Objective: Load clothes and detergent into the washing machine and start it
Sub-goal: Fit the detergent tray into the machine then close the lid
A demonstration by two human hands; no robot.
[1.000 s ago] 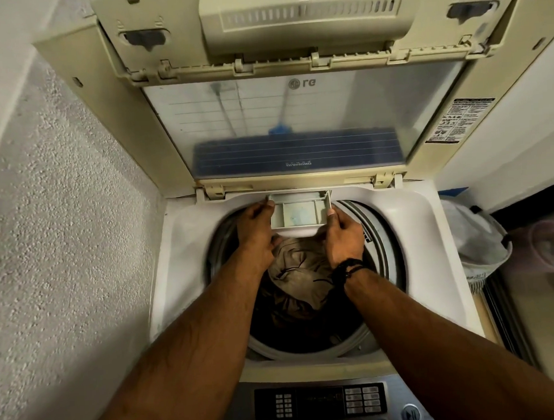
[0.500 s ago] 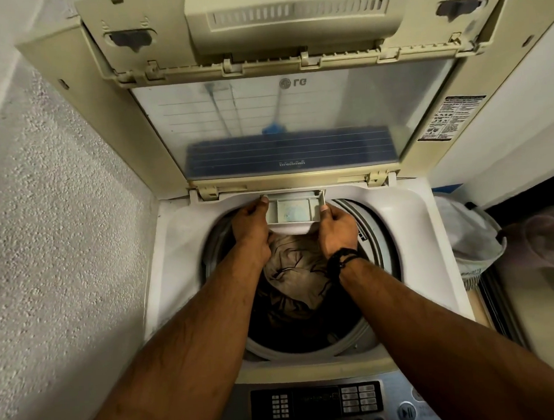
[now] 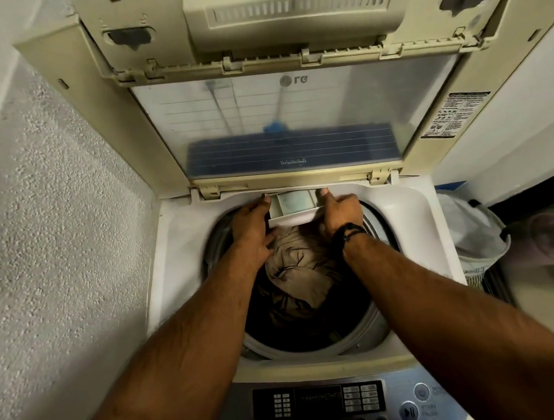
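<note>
The top-loading washing machine [image 3: 181, 247] stands with its lid [image 3: 296, 112] raised upright. Brown and dark clothes [image 3: 299, 266] fill the drum. At the back rim the small white detergent drawer [image 3: 293, 205] sticks out a short way, bluish residue inside. My left hand [image 3: 251, 230] holds the drawer's left side, thumb on its corner. My right hand [image 3: 340, 213], a black band on the wrist, holds its right side. The control panel [image 3: 317, 400] with the start/pause button [image 3: 410, 411] lies at the near edge.
A rough white wall [image 3: 62, 237] runs close along the left of the machine. On the right a laundry basket with a white bag [image 3: 472, 231] sits beside the machine, and a pink tub [image 3: 547, 240] stands on the floor beyond it.
Both hands have pushed the detergent drawer back toward the rear rim; less of it sticks out over the drum now. The view has shifted slightly closer.
</note>
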